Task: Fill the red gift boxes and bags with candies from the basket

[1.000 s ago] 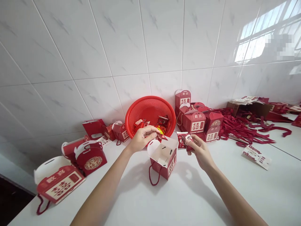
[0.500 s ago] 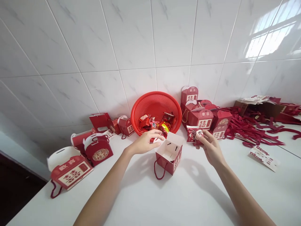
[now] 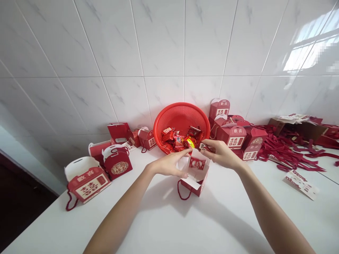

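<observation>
A small red gift box (image 3: pixel 200 189) with a dark red cord handle stands on the table, its white-lined flaps raised. Inside its opening shows a red candy packet (image 3: pixel 196 163). My left hand (image 3: pixel 167 164) reaches over the box's left side, fingers and thumb spread apart at the flaps; the thumb appears to touch the front flap. Just above the box's right rear edge is my right hand (image 3: pixel 220 152), its fingertips pinching a small wrapped candy (image 3: pixel 204 147). Behind the box leans a red plastic basket (image 3: pixel 182 106) with several wrapped candies.
Folded gift boxes stand at left (image 3: pixel 91 183) and beside them a dark red box (image 3: pixel 118 164). More closed boxes (image 3: pixel 233 137) cluster right of the basket. Dark red ribbons (image 3: pixel 278 144) and a printed card (image 3: pixel 300 184) lie farther right. A tiled wall (image 3: pixel 164 91) rises behind.
My right hand has moved left to the box from beside it. A red packet now shows inside the box, while a small candy stays in my fingers. My left hand has come onto the flaps.
</observation>
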Tool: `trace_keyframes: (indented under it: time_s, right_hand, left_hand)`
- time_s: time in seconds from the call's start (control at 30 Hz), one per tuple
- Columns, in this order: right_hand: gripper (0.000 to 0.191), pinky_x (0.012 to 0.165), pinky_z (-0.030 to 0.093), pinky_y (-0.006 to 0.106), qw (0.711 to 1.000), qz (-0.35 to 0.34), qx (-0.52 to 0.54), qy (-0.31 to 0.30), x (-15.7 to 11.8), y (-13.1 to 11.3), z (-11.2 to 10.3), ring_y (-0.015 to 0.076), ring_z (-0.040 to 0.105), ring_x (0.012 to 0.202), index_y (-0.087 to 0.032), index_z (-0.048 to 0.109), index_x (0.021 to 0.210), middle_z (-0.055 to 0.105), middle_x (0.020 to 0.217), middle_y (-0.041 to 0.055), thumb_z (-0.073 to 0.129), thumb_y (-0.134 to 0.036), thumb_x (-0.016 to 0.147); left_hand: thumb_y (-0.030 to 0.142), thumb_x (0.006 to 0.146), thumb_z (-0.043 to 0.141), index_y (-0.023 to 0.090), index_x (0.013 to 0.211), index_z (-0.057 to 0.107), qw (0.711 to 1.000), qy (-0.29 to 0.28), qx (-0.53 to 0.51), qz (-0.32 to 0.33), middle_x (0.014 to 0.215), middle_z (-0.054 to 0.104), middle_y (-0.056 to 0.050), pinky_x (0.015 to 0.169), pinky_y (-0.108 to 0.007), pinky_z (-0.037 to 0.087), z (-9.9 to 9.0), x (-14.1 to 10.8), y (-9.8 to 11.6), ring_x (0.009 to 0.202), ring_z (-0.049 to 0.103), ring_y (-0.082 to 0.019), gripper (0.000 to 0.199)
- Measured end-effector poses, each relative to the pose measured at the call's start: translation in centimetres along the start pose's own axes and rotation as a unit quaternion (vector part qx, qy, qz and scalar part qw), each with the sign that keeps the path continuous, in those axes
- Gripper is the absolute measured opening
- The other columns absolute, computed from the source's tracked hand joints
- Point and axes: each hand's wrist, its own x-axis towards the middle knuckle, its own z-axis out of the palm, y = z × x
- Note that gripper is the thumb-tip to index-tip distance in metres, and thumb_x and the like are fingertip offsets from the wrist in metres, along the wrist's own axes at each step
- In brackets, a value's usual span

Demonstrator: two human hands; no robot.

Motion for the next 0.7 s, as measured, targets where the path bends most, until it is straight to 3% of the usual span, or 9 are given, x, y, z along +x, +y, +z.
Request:
trace_keyframes:
  time_s: [0.13,0.27,0.4,0.5,0.6,0.63,0.7]
  right_hand:
    - [0.017,0.051,0.029,0.023,0.998,-0.010,-0.049,-0.050,0.8,-0.4,0.6,0.0100,0.038,0.055,-0.019,0.058,0.072,0.048,0.060,-0.0043,0.059,-0.031,0.083]
    - [0.015,0.056,0.038,0.023,0.988,0.030,-0.054,-0.145,1.0,-0.7,1.0,0.0116,0.052,0.059,-0.019,0.065,0.091,0.064,0.073,-0.0014,0.060,-0.033,0.085]
    - [0.025,0.062,0.042,0.025,0.984,0.052,-0.118,-0.120,1.0,-0.4,0.9,0.0138,0.059,0.065,-0.019,0.066,0.102,0.070,0.086,0.0029,0.061,-0.036,0.085]
    - [0.026,0.062,0.043,0.026,0.981,0.060,-0.144,-0.114,0.7,-0.3,0.0,0.0146,0.060,0.066,-0.019,0.066,0.100,0.070,0.087,0.0034,0.059,-0.039,0.086]
    - [0.029,0.062,0.044,0.027,0.978,0.075,-0.157,-0.112,0.2,-0.5,-1.5,0.0160,0.061,0.068,-0.019,0.065,0.102,0.071,0.089,0.0043,0.057,-0.043,0.087]
    - [0.031,0.063,0.045,0.027,0.978,0.079,-0.159,-0.110,0.1,-0.5,-2.0,0.0168,0.062,0.070,-0.019,0.066,0.103,0.071,0.090,0.0048,0.056,-0.044,0.087]
    - [0.032,0.066,0.047,0.029,0.976,0.088,-0.169,-0.103,-0.2,-0.5,-2.7,0.0186,0.064,0.074,-0.019,0.066,0.104,0.072,0.093,0.0058,0.056,-0.045,0.087]
  left_hand:
    - [0.040,0.070,0.079,0.028,0.158,0.022,1.000,-0.021,-0.001,-0.012,0.154,0.044,-0.011,0.113,-0.044,0.037,-0.2,-0.1,0.3,0.143,0.038,-0.035,0.106]
    - [0.037,0.069,0.078,0.029,0.159,0.013,0.998,-0.047,-0.015,-0.031,0.160,0.034,-0.010,0.115,-0.045,0.033,-0.2,-0.2,0.9,0.145,0.034,-0.034,0.112]
    - [0.034,0.070,0.077,0.032,0.159,0.013,0.997,-0.057,-0.020,-0.041,0.161,0.031,-0.008,0.116,-0.046,0.033,-0.2,-0.1,0.9,0.146,0.032,-0.033,0.110]
    - [0.036,0.068,0.080,0.028,0.157,0.025,0.997,-0.057,0.027,-0.040,0.163,0.027,-0.011,0.118,-0.053,0.028,-0.3,-0.1,1.3,0.149,0.023,-0.037,0.105]
    - [0.027,0.074,0.073,0.021,0.138,0.056,0.993,0.040,0.114,0.010,0.155,0.040,-0.015,0.116,-0.060,0.026,1.2,-0.3,3.1,0.147,0.026,-0.040,0.066]
    - [0.020,0.080,0.065,0.020,0.127,0.064,0.986,0.094,0.126,0.056,0.149,0.048,-0.015,0.115,-0.058,0.030,2.5,-0.5,4.1,0.143,0.035,-0.037,0.047]
    - [0.015,0.087,0.050,0.021,0.117,0.068,0.967,0.143,0.093,0.189,0.130,0.064,-0.011,0.110,-0.046,0.042,6.5,-0.9,6.1,0.125,0.056,-0.026,0.035]
